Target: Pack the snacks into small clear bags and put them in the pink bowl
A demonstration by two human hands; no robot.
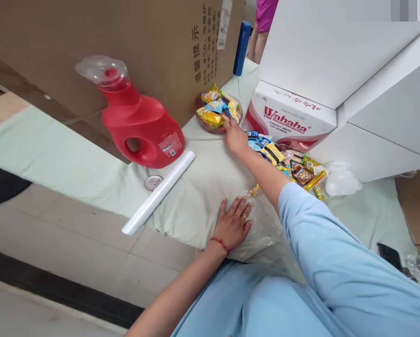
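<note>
Pale-green cloth (pixel 201 187) covers the surface. Bowl (pixel 203 125): loaded with wrapped snacks (pixel 215 106). Left hand (pixel 232 227): spread flat, in front of bowl. Right hand (pixel 236 138): at bowl's near rim, grip indeterminate. Loose snacks (pixel 297 169) remain right of bowl.

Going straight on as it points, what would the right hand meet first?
Most likely the wrapped snacks in the bowl: the right hand reaches to its near side. Whether it already touches a packet is unclear.
</note>
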